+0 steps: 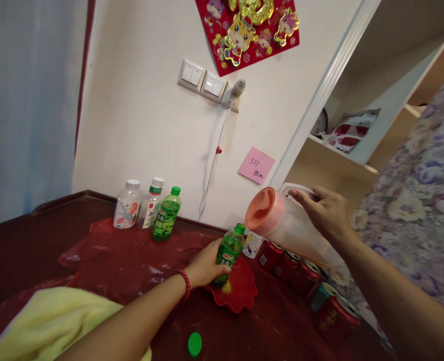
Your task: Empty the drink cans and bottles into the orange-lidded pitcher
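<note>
My left hand (207,265), with a red bead bracelet on the wrist, is wrapped round a green-labelled bottle (231,248) above a red scalloped dish (244,291). The bottle is nearly upright and its neck looks uncapped, with a green ring. My right hand (325,205) grips the handle of a translucent pitcher (300,230). That pitcher lies tilted far to the left, its orange lid (263,209) just above and right of the bottle's mouth. Whether liquid is flowing cannot be made out. A green cap (194,344) rests on the table near the front.
Two white-capped bottles (127,205) and another green bottle (166,214) stand at the back left. Several cans (305,276) line the right side. A yellow cloth (56,321) lies front left. The wall with a hanging cable (211,173) closes off the back.
</note>
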Action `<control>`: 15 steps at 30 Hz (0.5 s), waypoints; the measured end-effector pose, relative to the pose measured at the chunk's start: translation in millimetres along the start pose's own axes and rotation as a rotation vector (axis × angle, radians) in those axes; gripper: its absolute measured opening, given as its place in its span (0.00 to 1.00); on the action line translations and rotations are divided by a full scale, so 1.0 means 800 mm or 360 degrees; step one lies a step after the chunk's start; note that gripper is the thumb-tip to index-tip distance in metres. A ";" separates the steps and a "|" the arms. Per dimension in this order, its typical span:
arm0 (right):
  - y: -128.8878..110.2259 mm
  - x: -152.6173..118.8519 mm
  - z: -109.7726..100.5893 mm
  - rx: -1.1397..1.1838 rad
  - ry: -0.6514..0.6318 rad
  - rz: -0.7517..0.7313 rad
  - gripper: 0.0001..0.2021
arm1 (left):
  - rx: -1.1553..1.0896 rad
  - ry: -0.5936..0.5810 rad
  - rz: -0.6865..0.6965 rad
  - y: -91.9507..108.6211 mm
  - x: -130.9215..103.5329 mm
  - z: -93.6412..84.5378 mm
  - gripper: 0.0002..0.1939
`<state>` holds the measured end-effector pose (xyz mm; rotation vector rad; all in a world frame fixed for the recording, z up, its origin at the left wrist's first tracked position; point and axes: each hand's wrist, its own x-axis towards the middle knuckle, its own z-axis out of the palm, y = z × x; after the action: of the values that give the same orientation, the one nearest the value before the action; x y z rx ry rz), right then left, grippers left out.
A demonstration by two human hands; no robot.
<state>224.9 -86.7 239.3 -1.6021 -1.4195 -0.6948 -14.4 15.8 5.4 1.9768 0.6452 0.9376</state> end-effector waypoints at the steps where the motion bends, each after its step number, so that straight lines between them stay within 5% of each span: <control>1: 0.000 0.000 0.000 0.0000 0.0000 0.0001 0.44 | 0.0000 0.0001 -0.0001 0.000 0.000 0.000 0.39; 15: 0.001 0.001 0.001 0.0004 -0.0002 -0.0027 0.42 | 0.0001 0.0007 0.0003 -0.002 0.000 0.000 0.39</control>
<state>225.9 -85.4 239.4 -1.5906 -1.4360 -0.7014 -14.5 16.3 4.0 1.9766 0.6462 0.9434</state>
